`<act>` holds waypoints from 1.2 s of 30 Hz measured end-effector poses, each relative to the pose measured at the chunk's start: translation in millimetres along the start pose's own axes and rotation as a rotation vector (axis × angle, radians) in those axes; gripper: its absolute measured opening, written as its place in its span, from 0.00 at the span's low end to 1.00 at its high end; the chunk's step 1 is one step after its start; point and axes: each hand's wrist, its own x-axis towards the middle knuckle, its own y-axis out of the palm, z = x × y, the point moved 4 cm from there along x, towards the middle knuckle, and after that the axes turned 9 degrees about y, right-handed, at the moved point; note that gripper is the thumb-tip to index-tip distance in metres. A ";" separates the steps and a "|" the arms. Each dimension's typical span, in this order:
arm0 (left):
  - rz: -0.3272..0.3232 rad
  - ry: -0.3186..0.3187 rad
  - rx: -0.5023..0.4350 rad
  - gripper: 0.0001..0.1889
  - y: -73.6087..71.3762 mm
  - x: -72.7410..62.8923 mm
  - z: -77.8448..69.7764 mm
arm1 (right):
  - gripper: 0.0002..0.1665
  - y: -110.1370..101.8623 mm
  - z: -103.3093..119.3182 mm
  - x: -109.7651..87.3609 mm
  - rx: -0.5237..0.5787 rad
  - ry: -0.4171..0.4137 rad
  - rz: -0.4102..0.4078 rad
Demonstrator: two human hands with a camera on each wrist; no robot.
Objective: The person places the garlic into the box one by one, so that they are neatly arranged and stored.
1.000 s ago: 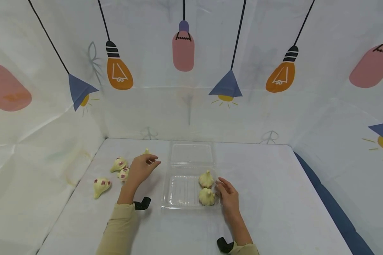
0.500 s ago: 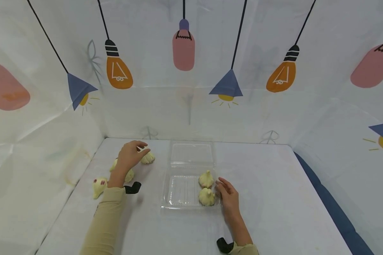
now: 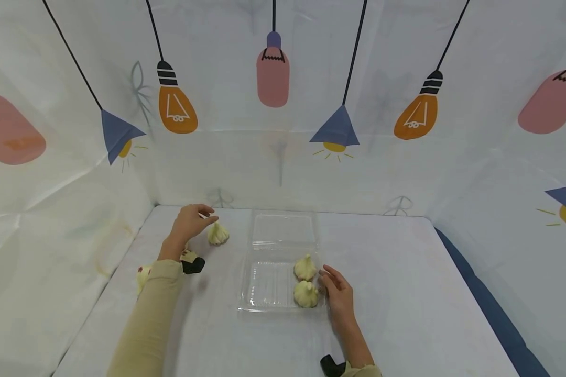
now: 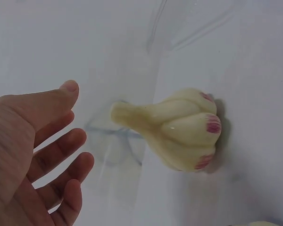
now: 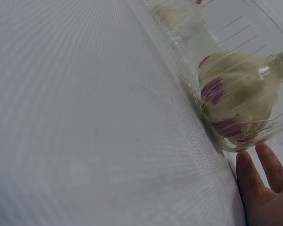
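My left hand (image 3: 191, 225) hovers at the far left of the table, just left of a garlic bulb (image 3: 218, 233). In the left wrist view, the loosely bent fingers of the left hand (image 4: 42, 155) are apart from the stem of the pale garlic bulb (image 4: 184, 129), which has purple-pink marks at its base. A clear plastic clamshell box (image 3: 252, 306) lies with its lid spread back. Two garlic bulbs, a rear one (image 3: 305, 267) and a front one (image 3: 306, 294), sit along its right side. Beside that side, my right hand (image 3: 340, 296) rests its fingertips at the box wall.
More garlic bulbs lie partly hidden by the left forearm, one (image 3: 143, 276) on its left and one (image 3: 189, 255) by the black wrist camera (image 3: 193, 265). A white sheet wall (image 3: 283, 173) with printed lamps stands behind the white table (image 3: 405, 293).
My left hand has moved left and away, from near the box to beside the far garlic bulb, which now shows fully. The right hand and the two boxed bulbs have stayed put.
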 end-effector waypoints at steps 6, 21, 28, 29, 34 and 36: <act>0.034 -0.010 -0.044 0.21 6.5 3.5 4.2 | 0.22 -0.8 -0.2 0.3 -0.001 -0.006 0.005; 0.078 0.007 -0.109 0.22 30.7 4.6 31.6 | 0.20 0.3 -0.3 0.4 0.029 -0.009 0.008; 0.052 0.011 -0.118 0.19 34.9 3.0 34.2 | 0.21 0.2 -0.9 0.4 0.034 0.002 0.007; 0.051 0.009 -0.122 0.19 35.4 3.1 34.6 | 0.21 0.1 -0.6 0.6 0.034 0.006 0.005; 0.039 -0.009 -0.131 0.19 36.5 1.4 32.6 | 0.21 0.3 0.5 1.2 0.035 0.015 -0.001; 0.032 -0.010 -0.132 0.19 36.6 0.5 30.8 | 0.21 0.1 -0.3 1.5 0.034 0.009 0.001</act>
